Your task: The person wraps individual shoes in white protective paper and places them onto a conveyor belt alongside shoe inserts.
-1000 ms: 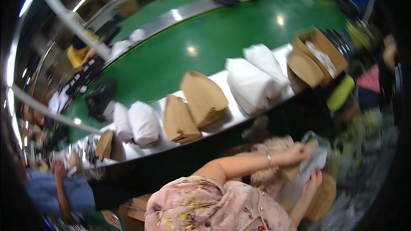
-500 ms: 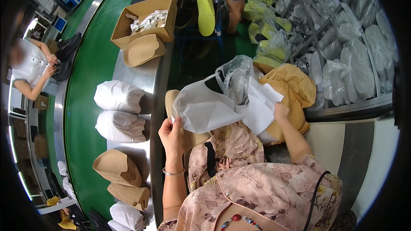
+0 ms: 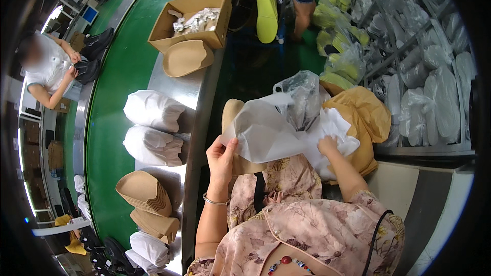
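My left hand (image 3: 221, 161) pinches the edge of a thin white paper sheet (image 3: 268, 130) between thumb and fingers. The sheet spreads in front of me, partly over a tan moulded cardboard insert (image 3: 232, 112). At my right, my right hand (image 3: 328, 146) has its fingers closed on more white paper (image 3: 345, 130), which lies crumpled in front of a yellow-orange bag (image 3: 365, 110). A clear plastic bag (image 3: 302, 92) sits just beyond the two papers.
Along the metal bench edge at left stand white-wrapped bundles (image 3: 153, 110), stacked tan inserts (image 3: 146, 191) and an open cardboard box (image 3: 220, 30). Beside them runs a green conveyor (image 3: 107, 138). Bagged grey soles (image 3: 414, 102) fill a rack at right. A co-worker (image 3: 53, 66) handles black shoes across the conveyor.
My right hand has moved down and slightly left onto the crumpled white paper. The left hand keeps its pinch on the sheet. The whole view has shifted a little.
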Demonstrator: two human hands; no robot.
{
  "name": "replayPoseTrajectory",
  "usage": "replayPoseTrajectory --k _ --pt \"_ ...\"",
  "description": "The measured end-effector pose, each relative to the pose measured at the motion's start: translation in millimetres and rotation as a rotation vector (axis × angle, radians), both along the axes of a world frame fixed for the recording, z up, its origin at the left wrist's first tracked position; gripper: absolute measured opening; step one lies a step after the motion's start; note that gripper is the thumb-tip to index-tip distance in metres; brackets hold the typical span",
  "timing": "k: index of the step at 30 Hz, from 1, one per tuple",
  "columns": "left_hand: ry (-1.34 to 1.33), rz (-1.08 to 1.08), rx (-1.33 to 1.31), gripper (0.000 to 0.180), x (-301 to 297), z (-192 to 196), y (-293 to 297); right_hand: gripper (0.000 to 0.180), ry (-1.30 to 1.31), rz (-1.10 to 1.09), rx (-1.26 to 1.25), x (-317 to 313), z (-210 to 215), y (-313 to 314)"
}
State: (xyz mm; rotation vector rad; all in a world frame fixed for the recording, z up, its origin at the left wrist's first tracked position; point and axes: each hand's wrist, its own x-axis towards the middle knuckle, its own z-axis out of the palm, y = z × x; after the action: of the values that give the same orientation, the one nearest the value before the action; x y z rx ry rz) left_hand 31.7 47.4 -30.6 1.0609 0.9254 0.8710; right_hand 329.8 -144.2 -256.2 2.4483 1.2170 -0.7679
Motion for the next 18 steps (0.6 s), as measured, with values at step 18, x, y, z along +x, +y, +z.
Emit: replayPoseTrajectory --k 18 --pt "-0.163 0.152 -0.167 0.022 3.4 -33.1 -3.1 0.036 0.673 0.459 0.778 -89.9 201.8 66.8"
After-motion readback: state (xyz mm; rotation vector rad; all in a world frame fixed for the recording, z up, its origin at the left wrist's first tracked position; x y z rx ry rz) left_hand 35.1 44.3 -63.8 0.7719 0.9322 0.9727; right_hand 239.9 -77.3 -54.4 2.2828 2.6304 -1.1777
